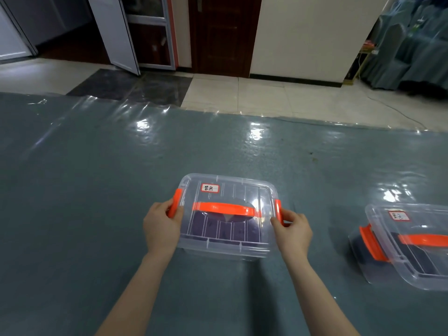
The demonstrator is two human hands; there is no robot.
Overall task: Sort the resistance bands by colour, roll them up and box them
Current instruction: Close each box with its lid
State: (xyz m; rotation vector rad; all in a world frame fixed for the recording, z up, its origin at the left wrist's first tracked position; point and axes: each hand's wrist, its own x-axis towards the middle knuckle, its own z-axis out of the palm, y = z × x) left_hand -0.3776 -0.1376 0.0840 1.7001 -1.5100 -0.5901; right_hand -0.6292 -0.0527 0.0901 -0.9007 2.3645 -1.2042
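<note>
A clear plastic box (242,190) with an orange carry handle and a white label stands lidded in the middle of the table. Purple rolled bands (223,229) show through its lid. My left hand (161,226) grips the orange latch on the box's left side. The fingers of my right hand (293,230) pinch the orange latch on its right side. A second clear box (412,263) with orange handle and latch sits at the right edge, dark bands visible inside it.
The table (97,190) is covered with grey-green cloth under a glossy clear sheet. Beyond its far edge are tiled floor, an open white door (114,32) and draped chairs (412,44) at the far right.
</note>
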